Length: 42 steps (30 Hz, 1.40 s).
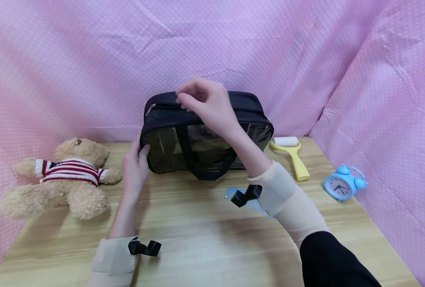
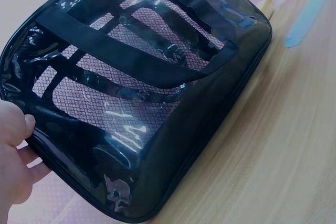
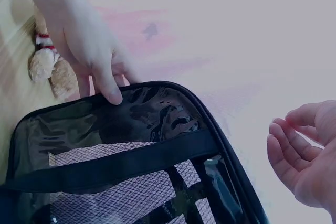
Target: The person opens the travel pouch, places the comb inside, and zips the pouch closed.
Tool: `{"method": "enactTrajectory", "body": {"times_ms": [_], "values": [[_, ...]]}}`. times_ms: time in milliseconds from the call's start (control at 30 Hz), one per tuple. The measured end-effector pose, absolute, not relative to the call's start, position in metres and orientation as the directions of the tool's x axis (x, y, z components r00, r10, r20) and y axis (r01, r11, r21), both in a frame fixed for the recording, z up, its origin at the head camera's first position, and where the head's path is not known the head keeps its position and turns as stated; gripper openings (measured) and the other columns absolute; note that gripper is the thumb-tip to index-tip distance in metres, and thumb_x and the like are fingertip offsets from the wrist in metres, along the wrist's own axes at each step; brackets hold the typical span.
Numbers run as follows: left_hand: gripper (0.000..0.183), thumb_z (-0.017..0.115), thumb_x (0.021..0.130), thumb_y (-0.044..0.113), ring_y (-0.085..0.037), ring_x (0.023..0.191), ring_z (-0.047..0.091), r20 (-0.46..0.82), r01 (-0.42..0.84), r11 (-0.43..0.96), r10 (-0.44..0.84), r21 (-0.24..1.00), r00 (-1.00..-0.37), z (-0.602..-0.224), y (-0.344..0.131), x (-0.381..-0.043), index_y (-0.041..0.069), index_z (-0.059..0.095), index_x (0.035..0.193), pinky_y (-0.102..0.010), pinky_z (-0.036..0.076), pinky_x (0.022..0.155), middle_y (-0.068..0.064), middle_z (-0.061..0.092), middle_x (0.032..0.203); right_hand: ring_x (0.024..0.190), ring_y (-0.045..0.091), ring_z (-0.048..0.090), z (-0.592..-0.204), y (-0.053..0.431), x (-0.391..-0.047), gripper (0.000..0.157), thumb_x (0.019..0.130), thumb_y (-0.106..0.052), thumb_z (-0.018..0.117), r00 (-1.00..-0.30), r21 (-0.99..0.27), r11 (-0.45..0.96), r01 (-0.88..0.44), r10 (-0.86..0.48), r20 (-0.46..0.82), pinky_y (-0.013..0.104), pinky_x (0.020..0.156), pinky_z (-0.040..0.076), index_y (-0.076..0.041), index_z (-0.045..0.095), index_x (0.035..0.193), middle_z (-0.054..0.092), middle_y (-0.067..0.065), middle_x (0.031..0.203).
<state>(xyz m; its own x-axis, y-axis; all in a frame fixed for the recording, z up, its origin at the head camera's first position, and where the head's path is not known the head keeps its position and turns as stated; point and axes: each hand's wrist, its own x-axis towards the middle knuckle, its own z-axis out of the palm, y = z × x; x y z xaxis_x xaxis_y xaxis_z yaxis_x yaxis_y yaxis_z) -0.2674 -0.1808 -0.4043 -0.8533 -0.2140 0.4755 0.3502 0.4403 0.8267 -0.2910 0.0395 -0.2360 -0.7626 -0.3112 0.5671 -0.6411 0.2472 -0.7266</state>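
Bag (image 1: 205, 145) may tip if left hand (image 1: 135, 165), gripping it, pulls sideways; right hand (image 1: 213, 104), loosely curled, grasps nothing.

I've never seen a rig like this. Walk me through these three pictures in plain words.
There is no robot here: these are a person's two bare hands. The wide picture comes from a camera worn on the head, looking forward and down. The other two come from cameras on the left and right wrists, so they show the work close up.

On the wooden table stands a black bag with see-through panels. The left hand grips its left end. The right hand is raised above it, fingers curled, with nothing visible in them.

Around the bag are a teddy bear, a yellow-handled roller, a blue alarm clock and a partly hidden light-blue item.
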Motion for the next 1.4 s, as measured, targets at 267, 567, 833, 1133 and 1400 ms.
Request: {"method": "enactTrajectory", "body": {"times_ms": [267, 567, 833, 1133, 1400], "values": [[0.044, 0.053, 0.105, 0.006, -0.03, 0.143, 0.052, 0.471, 0.341, 0.449, -0.218, 0.826, -0.854, -0.405, -0.179, -0.267, 0.016, 0.057, 0.148, -0.044, 0.038, 0.124, -0.013, 0.059, 0.15, 0.081, 0.016, 0.072, -0.274, 0.076, -0.266, 0.012, 0.098, -0.005, 0.067, -0.766, -0.776, 0.085, -0.625, -0.253, 0.59, 0.03, 0.078, 0.064, 0.004, 0.073, 0.104, 0.076, 0.006, 0.091], [0.046, 0.054, 0.105, 0.007, -0.028, 0.143, 0.051, 0.472, 0.345, 0.451, -0.205, 0.823, -0.857, -0.407, -0.177, -0.27, 0.019, 0.056, 0.15, -0.043, 0.038, 0.124, -0.011, 0.057, 0.152, 0.081, 0.013, 0.074, -0.326, 0.121, -0.243, 0.009, 0.096, 0.0, 0.069, -0.811, -0.819, 0.117, -0.562, -0.276, 0.516, 0.03, 0.076, 0.065, 0.003, 0.074, 0.103, 0.076, -0.003, 0.09], [0.045, 0.054, 0.106, 0.008, -0.028, 0.144, 0.051, 0.483, 0.356, 0.447, -0.208, 0.821, -0.851, -0.407, -0.175, -0.269, 0.018, 0.056, 0.149, -0.041, 0.038, 0.124, -0.01, 0.057, 0.152, 0.082, 0.01, 0.075, -0.359, 0.161, -0.235, 0.013, 0.095, 0.001, 0.069, -0.864, -0.869, 0.172, -0.464, -0.305, 0.401, 0.027, 0.077, 0.064, 0.009, 0.072, 0.106, 0.076, -0.01, 0.092], [0.043, 0.053, 0.106, 0.008, -0.029, 0.142, 0.052, 0.479, 0.351, 0.447, -0.214, 0.823, -0.851, -0.408, -0.175, -0.268, 0.014, 0.057, 0.148, -0.043, 0.038, 0.124, -0.012, 0.059, 0.15, 0.083, 0.004, 0.072, -0.382, 0.191, -0.234, 0.014, 0.095, 0.001, 0.069, -0.889, -0.876, 0.251, -0.411, -0.323, 0.324, 0.022, 0.072, 0.061, 0.009, 0.071, 0.107, 0.076, -0.011, 0.093], [0.045, 0.053, 0.106, 0.008, -0.026, 0.144, 0.05, 0.475, 0.344, 0.458, -0.208, 0.819, -0.855, -0.407, -0.175, -0.268, 0.017, 0.055, 0.15, -0.042, 0.037, 0.124, -0.01, 0.057, 0.152, 0.089, 0.003, 0.069, -0.398, 0.208, -0.235, 0.021, 0.095, -0.006, 0.072, -0.88, -0.834, 0.385, -0.395, -0.419, 0.223, 0.02, 0.076, 0.059, 0.001, 0.072, 0.115, 0.076, 0.015, 0.105]]}}
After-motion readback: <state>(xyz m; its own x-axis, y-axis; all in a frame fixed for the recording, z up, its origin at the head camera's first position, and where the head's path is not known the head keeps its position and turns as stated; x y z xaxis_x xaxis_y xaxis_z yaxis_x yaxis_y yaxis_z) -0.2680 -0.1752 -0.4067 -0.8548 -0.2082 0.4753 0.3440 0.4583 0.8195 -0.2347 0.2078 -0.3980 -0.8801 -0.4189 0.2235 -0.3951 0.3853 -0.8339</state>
